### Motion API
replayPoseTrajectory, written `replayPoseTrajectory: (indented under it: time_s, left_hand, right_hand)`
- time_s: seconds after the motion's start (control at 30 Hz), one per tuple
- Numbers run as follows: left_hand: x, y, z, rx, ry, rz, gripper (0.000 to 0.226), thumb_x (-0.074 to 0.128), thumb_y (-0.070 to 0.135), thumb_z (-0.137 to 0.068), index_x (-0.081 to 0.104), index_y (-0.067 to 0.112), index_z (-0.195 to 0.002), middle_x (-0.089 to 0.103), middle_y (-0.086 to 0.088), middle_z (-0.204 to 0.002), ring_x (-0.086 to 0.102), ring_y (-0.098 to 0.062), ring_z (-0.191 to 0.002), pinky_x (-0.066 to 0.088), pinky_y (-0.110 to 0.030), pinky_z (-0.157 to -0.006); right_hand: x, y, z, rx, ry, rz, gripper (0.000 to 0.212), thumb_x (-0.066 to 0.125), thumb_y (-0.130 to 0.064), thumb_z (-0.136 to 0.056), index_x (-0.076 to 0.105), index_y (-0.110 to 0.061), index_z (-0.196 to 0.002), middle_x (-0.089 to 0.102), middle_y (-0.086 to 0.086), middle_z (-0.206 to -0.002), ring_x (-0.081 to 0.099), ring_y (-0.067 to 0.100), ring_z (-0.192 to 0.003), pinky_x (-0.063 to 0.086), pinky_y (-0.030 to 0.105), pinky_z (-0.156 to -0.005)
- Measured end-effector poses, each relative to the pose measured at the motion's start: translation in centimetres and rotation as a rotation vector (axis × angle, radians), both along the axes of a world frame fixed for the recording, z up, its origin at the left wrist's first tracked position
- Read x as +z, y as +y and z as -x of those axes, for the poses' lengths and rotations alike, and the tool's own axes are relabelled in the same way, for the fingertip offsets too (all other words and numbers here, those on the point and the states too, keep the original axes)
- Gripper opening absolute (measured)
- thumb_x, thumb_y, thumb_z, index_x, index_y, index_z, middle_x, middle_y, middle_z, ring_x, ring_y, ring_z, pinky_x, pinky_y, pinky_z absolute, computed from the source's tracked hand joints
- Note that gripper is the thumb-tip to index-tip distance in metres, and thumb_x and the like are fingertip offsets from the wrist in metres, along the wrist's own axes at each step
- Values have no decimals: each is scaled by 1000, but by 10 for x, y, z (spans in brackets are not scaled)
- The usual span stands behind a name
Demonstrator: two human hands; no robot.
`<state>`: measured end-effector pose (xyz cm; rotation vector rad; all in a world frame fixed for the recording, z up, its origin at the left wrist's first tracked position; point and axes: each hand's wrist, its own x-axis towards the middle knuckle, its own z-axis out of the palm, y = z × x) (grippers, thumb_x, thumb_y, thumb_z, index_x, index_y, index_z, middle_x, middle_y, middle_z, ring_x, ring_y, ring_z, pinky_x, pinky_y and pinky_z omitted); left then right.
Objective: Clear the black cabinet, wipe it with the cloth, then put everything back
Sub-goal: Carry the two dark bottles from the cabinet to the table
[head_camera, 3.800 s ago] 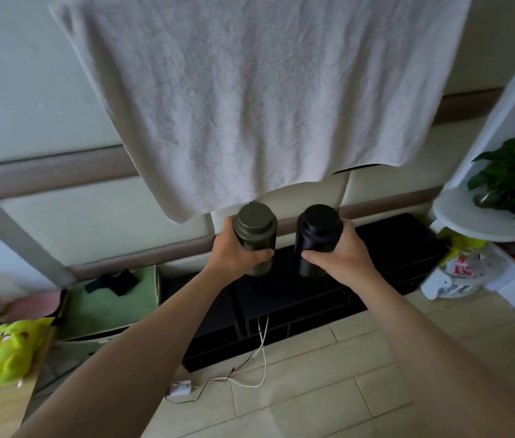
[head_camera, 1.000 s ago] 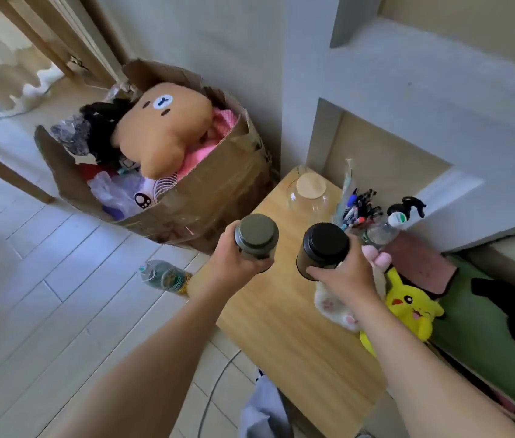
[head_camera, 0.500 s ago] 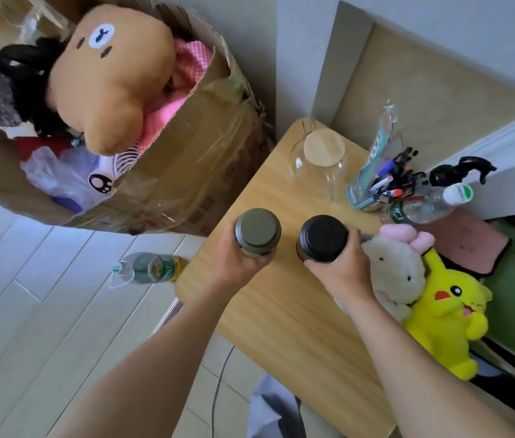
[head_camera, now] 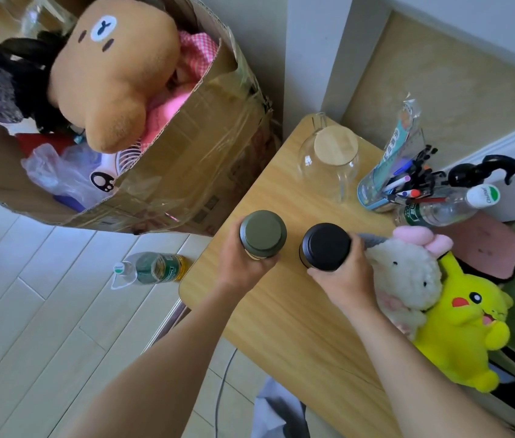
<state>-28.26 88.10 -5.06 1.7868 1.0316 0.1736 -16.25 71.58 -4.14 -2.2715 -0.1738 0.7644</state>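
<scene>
Two upright, lid-up flasks in firm grips: olive flask (head_camera: 262,233), left hand (head_camera: 241,267); black flask (head_camera: 325,245), right hand (head_camera: 346,281).

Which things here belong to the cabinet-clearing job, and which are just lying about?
Job in hand:
green flask, gripped by the left hand
black flask, gripped by the right hand

Lying about:
glass jar
pen holder
water bottle
white plush
yellow plush
cardboard box
floor bottle

Bare tabletop (head_camera: 281,327) is lying open along its left edge. A glass jar (head_camera: 328,159), pen holder (head_camera: 373,192), white plush (head_camera: 407,273) and yellow plush (head_camera: 461,327) are crowding its far and right sides.
</scene>
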Motion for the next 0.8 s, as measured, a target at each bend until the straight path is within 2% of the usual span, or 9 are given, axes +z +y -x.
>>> replayPoseTrajectory:
  time_s: [0.1, 0.2, 0.33, 0.5, 0.6, 0.67, 0.7, 0.8]
  left_hand:
    - [-5, -2, 4, 15, 1, -4, 85, 95, 12, -62, 41, 46, -120, 51, 29, -115, 47, 22, -108, 38, 0, -84]
    - [-7, -6, 9, 36, -6, -21, 81, 95, 13, -63, 45, 37, -123, 52, 29, -114, 46, 23, -107, 37, 1, -84]
    - [-12, -9, 11, 54, -5, -30, 80, 95, 15, -63, 47, 33, -125, 52, 29, -114, 48, 21, -107, 37, 1, -83]
    - [-20, -12, 11, 74, -10, -6, 79, 94, 12, -65, 46, 32, -124, 51, 28, -114, 47, 22, -107, 37, 1, -82]
    - [-28, -12, 13, 89, 3, 33, 83, 94, 17, -64, 44, 35, -127, 53, 27, -117, 50, 13, -111, 40, -2, -84]
    - [-33, -12, 15, 90, 37, 77, 86, 94, 19, -64, 43, 34, -132, 54, 23, -120, 53, 3, -115, 45, -9, -90]
    - [-35, -12, 16, 85, 64, 106, 90, 94, 22, -63, 42, 33, -135, 55, 20, -124, 53, -1, -118, 48, -18, -95]
    - [-27, -10, 22, 75, 186, 169, 115, 93, 36, -59, 25, 32, -152, 41, 6, -151, 41, -16, -140, 43, -43, -112]
  right_hand:
    - [-5, 0, 2, 4, -1, -12, 88, 93, -13, -63, 43, -18, -135, 59, 5, -129, 58, 27, -115, 41, 24, -83]
    - [-8, -2, 3, 9, 8, -22, 90, 93, -12, -63, 42, -18, -137, 58, 5, -131, 57, 27, -117, 40, 24, -86]
    - [-13, -5, 8, 1, -2, -41, 91, 94, -11, -63, 42, -19, -137, 54, -6, -124, 56, 23, -117, 39, 24, -87]
    - [-21, -7, 12, -3, 7, -70, 95, 94, -11, -64, 39, -20, -141, 50, -8, -127, 46, 7, -111, 38, 23, -91]
    - [-24, -8, 13, -9, 2, -68, 95, 93, -12, -65, 39, -19, -142, 49, -12, -125, 46, 5, -111, 38, 20, -91]
    - [-27, -9, 13, -3, 16, -64, 94, 93, -13, -65, 39, -20, -142, 53, -7, -131, 53, 12, -116, 41, 23, -93]
    - [-28, -10, 12, 3, 26, -56, 95, 92, -13, -66, 38, -20, -143, 54, -3, -135, 54, 16, -121, 43, 26, -96]
    - [-15, -15, 9, 33, 71, 6, 102, 88, -12, -72, 27, -19, -154, 45, 2, -149, 46, 22, -136, 41, 35, -110]
